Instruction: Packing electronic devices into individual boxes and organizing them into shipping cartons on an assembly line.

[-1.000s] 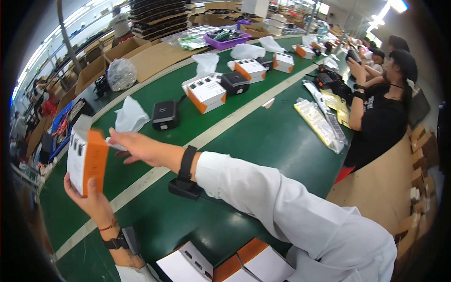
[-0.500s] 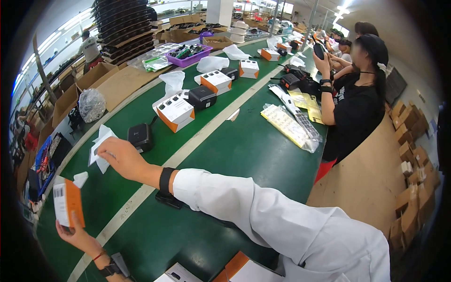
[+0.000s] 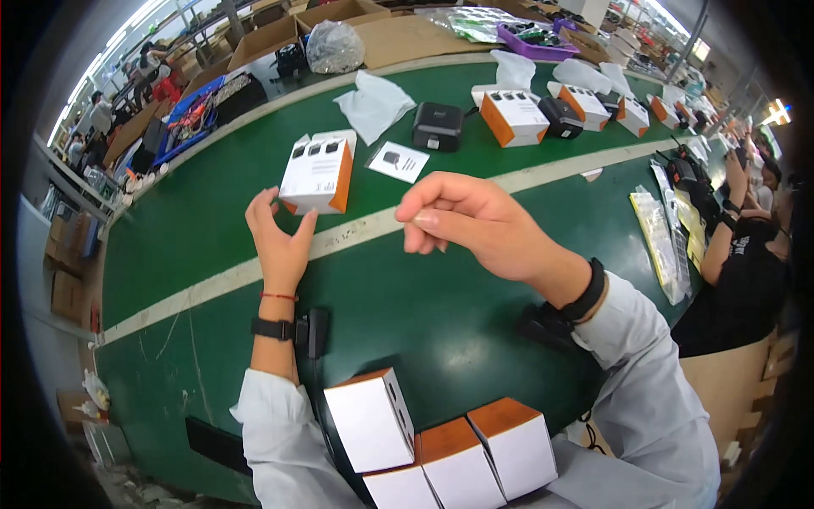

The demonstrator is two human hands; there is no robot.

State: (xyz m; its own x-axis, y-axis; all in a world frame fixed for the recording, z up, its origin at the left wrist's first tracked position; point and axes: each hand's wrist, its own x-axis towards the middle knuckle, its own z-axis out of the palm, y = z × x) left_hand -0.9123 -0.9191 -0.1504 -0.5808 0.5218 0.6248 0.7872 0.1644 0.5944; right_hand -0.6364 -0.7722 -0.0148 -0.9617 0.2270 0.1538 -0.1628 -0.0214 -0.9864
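Observation:
A white and orange box (image 3: 315,172) stands on the green table ahead of me, its top flaps raised. My left hand (image 3: 281,242) is at its near end, thumb and fingers apart on either side of the lower edge; whether they touch it I cannot tell. To the right, my right hand (image 3: 475,225) hovers over the pale strip, fingers curled and thumb against forefinger, with nothing visible in the pinch. Between the hands and farther off lies a small printed card (image 3: 398,161). Beyond it are a black case (image 3: 437,126) and a crumpled white wrapper (image 3: 375,105).
Several orange and white boxes (image 3: 441,454) stand close in front of me. More boxes (image 3: 514,117) and black cases (image 3: 560,117) line the far side. A purple basket (image 3: 538,44) sits beyond. A co-worker (image 3: 746,254) is at the right, by flat plastic packs (image 3: 657,242).
My view has swung left. The box that my left hand held raised now stands on the table. My right hand has drawn back from the white wrapper and card.

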